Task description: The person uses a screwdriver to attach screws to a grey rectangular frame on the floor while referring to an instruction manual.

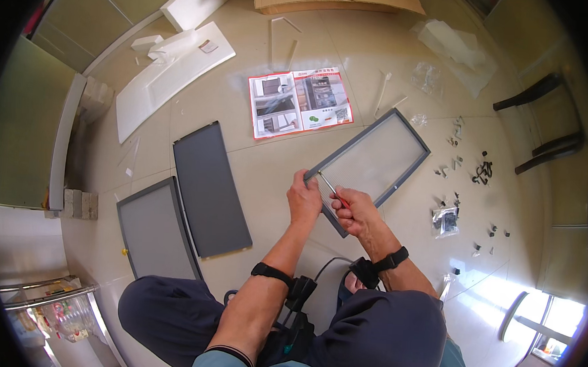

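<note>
A dark grey rectangular frame with a pale, see-through panel (378, 155) slants across the floor in front of me. My left hand (305, 201) is closed around its near left corner. In my right hand (361, 217) is a screwdriver (328, 183) with a red handle, its shaft pointing up and left. The tip meets the inner edge of the frame beside my left fingers; whether a screw sits there is too small to tell. To the left lie a plain dark grey board (212, 189) and a second framed panel (162, 233).
An open printed leaflet (301, 103) lies beyond the frame. Small black parts (483, 172) and a clear bag of fittings (445, 221) are scattered at right. White foam (180, 78) and a cardboard box (337, 0) are farther off; a black chair (543, 123) stands right.
</note>
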